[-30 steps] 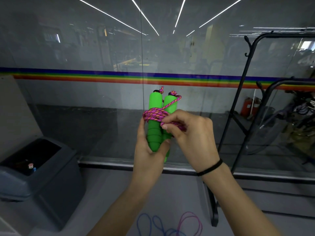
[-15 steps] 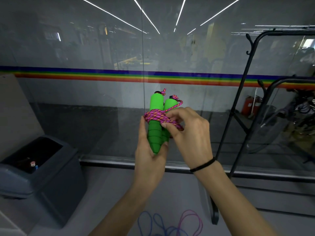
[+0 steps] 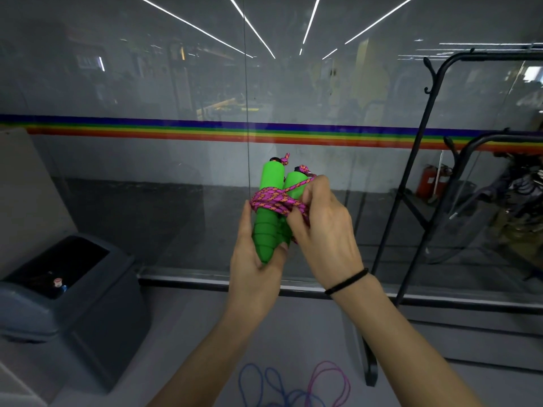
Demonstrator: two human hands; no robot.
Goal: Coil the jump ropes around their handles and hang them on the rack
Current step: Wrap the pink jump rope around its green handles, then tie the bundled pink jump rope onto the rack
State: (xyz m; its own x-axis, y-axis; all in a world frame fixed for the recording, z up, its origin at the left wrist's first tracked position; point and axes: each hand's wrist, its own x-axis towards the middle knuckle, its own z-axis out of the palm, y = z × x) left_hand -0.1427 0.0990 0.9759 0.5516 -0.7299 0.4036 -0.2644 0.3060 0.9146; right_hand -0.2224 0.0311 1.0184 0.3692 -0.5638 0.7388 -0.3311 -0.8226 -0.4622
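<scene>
1. The left hand holds two green handles upright and side by side in front of a glass wall. Its fingers and thumb are curled round their lower ends.
2. A pink rope is coiled in several turns round the middle of both handles. Its knotted ends stick out of the handle tops.
3. The right hand is at the right side of the coil, with its fingers curled and pinching a strand of the pink rope against the handles. One strand runs from the top of the right handle down under these fingers. A black band sits on the right wrist.
4. A black metal rack stands to the right, well apart from both hands, with its foot on the floor. Small hooks show near the top of its post.
5. A dark grey bin stands at the lower left with its top open. Inside it, near the front edge, is the top of a bottle with a pale cap and some blue below it. The rest of the inside is too dark to make out.
6. On the floor at the bottom edge, between the forearms, lie loops of a blue rope and, just beside it, a thinner pink cord.
7. A rainbow stripe runs across the glass wall. Behind the glass, past the rack, stands a red fire extinguisher.
</scene>
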